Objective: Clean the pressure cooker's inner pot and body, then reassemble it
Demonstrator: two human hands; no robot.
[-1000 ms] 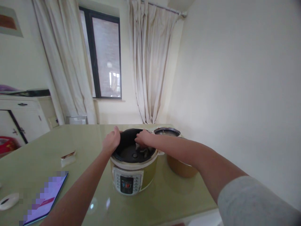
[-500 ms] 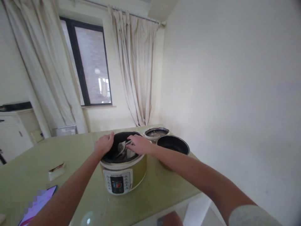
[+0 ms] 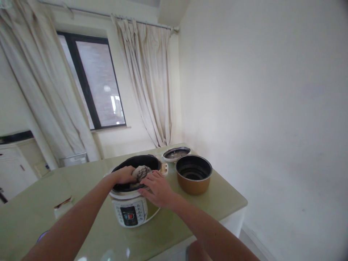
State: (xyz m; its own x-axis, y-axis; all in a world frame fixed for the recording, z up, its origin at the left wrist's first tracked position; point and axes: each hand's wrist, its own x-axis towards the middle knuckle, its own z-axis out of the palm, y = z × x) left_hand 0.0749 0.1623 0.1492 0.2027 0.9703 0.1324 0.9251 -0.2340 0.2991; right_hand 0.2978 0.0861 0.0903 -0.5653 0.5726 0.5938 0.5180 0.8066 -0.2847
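A glossy pale green table [image 3: 190, 214] stands in a white-walled corner with cream curtains [image 3: 148, 79] and a dark-framed window [image 3: 92, 83]. On it sits an open electric cooker [image 3: 133, 208], an inner pot [image 3: 193, 174] just beside it. The left hand [image 3: 124, 174] grips the cooker's rim; the right hand [image 3: 157, 188], fingers spread, presses a patterned cloth [image 3: 141, 172] inside its near edge.

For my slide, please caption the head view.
Both hands, left hand and right hand, wipe the cooker rim with a cloth.
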